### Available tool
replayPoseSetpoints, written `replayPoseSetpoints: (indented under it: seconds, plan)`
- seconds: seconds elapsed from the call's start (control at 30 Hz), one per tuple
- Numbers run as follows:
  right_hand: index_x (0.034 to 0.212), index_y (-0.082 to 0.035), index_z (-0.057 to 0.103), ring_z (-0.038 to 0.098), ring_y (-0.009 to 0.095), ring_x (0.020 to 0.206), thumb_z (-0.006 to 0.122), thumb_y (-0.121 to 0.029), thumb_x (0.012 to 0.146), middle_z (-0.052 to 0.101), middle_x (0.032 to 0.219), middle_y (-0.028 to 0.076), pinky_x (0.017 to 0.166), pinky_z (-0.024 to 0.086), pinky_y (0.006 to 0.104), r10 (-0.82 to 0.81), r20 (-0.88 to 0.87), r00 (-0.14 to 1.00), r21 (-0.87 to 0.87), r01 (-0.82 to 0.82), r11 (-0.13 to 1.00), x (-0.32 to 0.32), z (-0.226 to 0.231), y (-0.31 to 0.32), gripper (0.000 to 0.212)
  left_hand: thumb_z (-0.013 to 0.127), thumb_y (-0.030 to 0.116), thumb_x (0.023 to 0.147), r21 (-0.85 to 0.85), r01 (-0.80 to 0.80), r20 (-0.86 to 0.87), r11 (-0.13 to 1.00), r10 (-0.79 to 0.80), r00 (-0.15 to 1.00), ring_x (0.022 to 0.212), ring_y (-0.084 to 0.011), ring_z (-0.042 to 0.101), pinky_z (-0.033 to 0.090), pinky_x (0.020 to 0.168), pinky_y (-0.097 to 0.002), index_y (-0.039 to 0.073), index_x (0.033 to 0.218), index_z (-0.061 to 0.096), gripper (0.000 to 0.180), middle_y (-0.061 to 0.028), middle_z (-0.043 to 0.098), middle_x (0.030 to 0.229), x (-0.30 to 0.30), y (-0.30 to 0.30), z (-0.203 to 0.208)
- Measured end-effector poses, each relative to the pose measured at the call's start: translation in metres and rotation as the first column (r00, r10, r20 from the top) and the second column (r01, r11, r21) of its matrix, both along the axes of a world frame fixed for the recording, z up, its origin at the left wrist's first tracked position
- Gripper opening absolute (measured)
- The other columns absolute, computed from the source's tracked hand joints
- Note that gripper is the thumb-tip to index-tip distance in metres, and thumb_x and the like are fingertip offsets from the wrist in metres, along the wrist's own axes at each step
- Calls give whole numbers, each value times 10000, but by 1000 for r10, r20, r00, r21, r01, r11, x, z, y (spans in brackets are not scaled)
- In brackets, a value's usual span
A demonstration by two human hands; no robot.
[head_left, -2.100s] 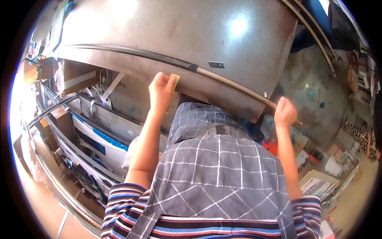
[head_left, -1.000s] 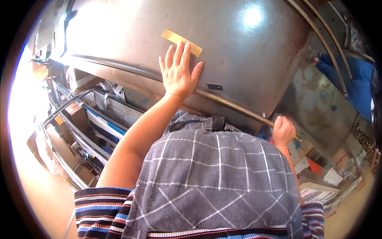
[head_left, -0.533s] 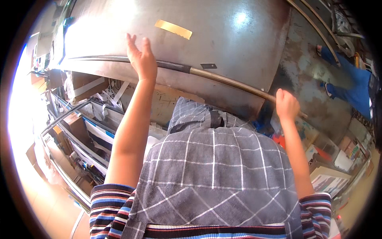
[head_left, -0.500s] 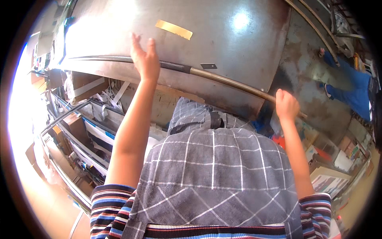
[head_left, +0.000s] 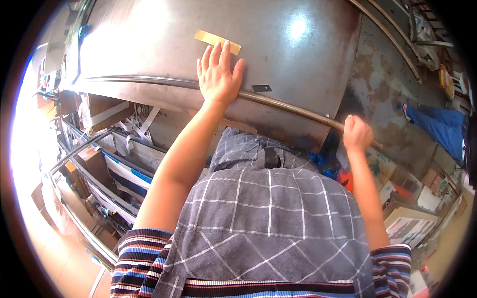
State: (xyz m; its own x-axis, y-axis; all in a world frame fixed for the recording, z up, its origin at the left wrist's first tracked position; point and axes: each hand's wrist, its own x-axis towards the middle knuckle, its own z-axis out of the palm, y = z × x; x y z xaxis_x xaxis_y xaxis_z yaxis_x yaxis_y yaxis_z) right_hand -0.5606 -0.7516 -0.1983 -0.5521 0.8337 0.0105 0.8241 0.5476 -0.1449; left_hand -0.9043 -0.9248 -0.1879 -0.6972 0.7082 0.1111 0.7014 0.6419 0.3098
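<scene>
A long thin metal tube (head_left: 283,105) lies along the near edge of a grey metal tabletop (head_left: 298,54). My right hand (head_left: 357,133) is closed around the tube beyond the table's right corner. Fingers spread, my left hand (head_left: 218,74) lies palm down across the tube's middle and hides that stretch. Its fingertips reach a yellow strip (head_left: 204,36), covering part of it. A small dark flat plate with a hole (head_left: 261,88) rests on the tabletop, just beyond the tube.
Below left of the table stands a rack (head_left: 124,144) with boxes and strips. More long bars (head_left: 392,37) lie at the far right. A person in blue trousers (head_left: 439,130) is on the right. Boxes and papers (head_left: 410,223) sit near my right forearm.
My left hand has moved right along the tube and flattened, now covering the tube's dark section. My right hand keeps its hold, almost unmoved. The person at right has shifted rightward.
</scene>
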Motion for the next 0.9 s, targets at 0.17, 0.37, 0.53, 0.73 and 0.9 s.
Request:
replayPoseSetpoints:
  seconds: [0.17,0.37,0.53,0.73,0.9]
  plan:
    - [643,-70,621,615,418,636,526,-335,903,635,674,192,585,480,507,-43,17,999,-60,44,997,-4,-3,11,383,700,179,843,376,-93,295,922,-24,955,1288,-277,453,373,1071,-420,100,1321,549,508,-101,607,1257,-32,-33,9]
    - [663,-77,638,620,425,657,505,-357,918,636,690,201,590,481,522,-48,56,997,-80,53,995,0,0,17,401,797,439,710,-88,2,243,996,19,970,1488,-382,30,24,1161,-589,179,1387,504,782,-176,199,1583,-21,-60,14]
    - [671,-78,640,625,421,662,500,-358,924,637,690,200,593,486,516,-42,70,997,-66,47,997,-1,1,20,402,802,458,698,-162,-98,387,982,154,909,1495,-364,-43,-29,1158,-572,242,1445,442,858,-187,128,1608,-23,-50,16]
    - [671,-79,639,626,417,656,500,-350,924,637,689,199,593,490,509,-37,66,997,-55,41,998,-2,-1,21,395,780,503,698,-194,-67,354,979,133,926,1489,-384,-49,-27,1156,-583,266,1452,431,864,-174,136,1609,-27,-53,9]
    - [679,-81,648,627,419,660,496,-348,925,641,697,199,593,491,506,-33,75,997,-41,36,999,-3,-1,23,393,791,559,650,-197,-69,289,978,125,949,1489,-377,-34,-12,1157,-587,265,1455,427,930,-143,162,1607,-16,-46,12]
